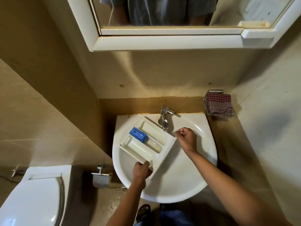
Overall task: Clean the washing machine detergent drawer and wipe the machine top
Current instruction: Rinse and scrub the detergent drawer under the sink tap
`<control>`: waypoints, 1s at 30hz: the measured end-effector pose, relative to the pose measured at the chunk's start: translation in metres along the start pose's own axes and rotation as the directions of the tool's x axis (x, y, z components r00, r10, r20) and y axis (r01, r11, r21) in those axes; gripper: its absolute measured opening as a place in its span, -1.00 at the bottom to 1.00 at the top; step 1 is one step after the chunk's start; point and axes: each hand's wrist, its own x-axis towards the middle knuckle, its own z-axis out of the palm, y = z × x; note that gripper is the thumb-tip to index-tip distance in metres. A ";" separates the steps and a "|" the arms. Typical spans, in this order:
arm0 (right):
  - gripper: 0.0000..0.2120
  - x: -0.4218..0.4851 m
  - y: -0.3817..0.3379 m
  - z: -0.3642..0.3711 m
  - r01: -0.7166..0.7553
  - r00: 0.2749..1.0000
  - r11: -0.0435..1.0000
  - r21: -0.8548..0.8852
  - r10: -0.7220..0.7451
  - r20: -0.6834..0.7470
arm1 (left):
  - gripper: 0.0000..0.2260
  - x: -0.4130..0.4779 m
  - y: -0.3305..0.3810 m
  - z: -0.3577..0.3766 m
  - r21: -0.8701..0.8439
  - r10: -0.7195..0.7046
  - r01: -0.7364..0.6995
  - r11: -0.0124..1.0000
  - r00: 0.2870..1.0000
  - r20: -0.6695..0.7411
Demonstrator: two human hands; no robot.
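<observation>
A white detergent drawer (pixel 146 145) with a blue insert (pixel 138 136) lies tilted across the sink (pixel 205 160) below the tap (pixel 165 119), the left hand (pixel 141 171) gripping its near corner and the right hand (pixel 186 140) pinching its front panel's far end.

The drawer (pixel 147 141) is smooth cream plastic with a dull sheen, and its blue insert (pixel 138 136) is glossier plastic. The sink (pixel 187 176) is glossy white ceramic. The tap (pixel 164 119) is shiny metal. The checked cloth (pixel 219 103) looks coarsely woven. The toilet lid (pixel 32 201) is shiny white plastic.
</observation>
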 end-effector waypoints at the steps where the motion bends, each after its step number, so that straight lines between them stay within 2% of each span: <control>1: -0.89 -0.001 0.000 -0.003 0.015 1.000 1.000 -0.013 -0.015 0.008 | -0.94 0.001 0.000 0.001 0.005 -0.002 0.002 1.000 1.000 0.017; 3: -0.88 -0.003 0.003 -0.008 0.031 0.999 0.999 -0.041 -0.030 0.023 | -0.94 0.001 -0.003 0.003 0.003 -0.018 0.017 1.000 0.998 0.064; 6: -0.91 -0.002 0.006 -0.014 0.001 1.000 0.999 -0.047 -0.001 0.005 | -0.84 -0.003 -0.004 0.011 -0.015 -0.049 0.052 0.999 0.989 0.141; 11: -0.84 0.011 0.006 -0.019 -0.039 0.999 0.998 -0.056 0.039 -0.003 | -0.90 -0.002 0.001 0.027 -0.042 -0.050 0.058 0.997 0.984 0.169; 15: -0.80 0.025 0.014 -0.021 -0.108 0.994 0.992 -0.073 0.110 0.025 | -0.81 -0.002 0.000 0.035 -0.100 -0.048 0.068 0.993 0.980 0.191; 17: -0.84 0.028 0.017 -0.021 -0.092 0.995 0.991 -0.102 0.096 0.037 | -0.82 -0.006 0.000 0.037 -0.118 -0.059 0.087 0.989 0.973 0.223; 19: -0.79 0.027 0.016 -0.022 -0.060 0.996 0.991 -0.116 0.066 0.055 | -0.85 -0.011 0.001 0.037 -0.178 -0.080 0.134 0.975 0.955 0.285; 21: -0.70 0.024 0.013 -0.025 -0.056 0.995 0.996 -0.073 0.062 0.073 | -0.78 -0.015 0.002 0.040 -0.236 -0.097 0.180 0.955 0.940 0.327; 24: -0.55 0.019 0.009 -0.030 -0.112 0.982 0.992 0.051 0.103 0.155 | -0.55 -0.023 0.001 0.046 -0.308 -0.085 0.188 0.933 0.944 0.318; 27: -0.42 0.015 0.009 -0.032 -0.112 0.967 0.990 0.084 0.089 0.238 | -0.48 -0.031 -0.002 0.050 -0.376 -0.080 0.203 0.904 0.945 0.316; 30: -0.51 0.017 0.001 -0.030 -0.099 0.970 0.993 0.056 0.084 0.228 | -0.48 -0.033 0.001 0.047 -0.386 -0.073 0.196 0.901 0.948 0.311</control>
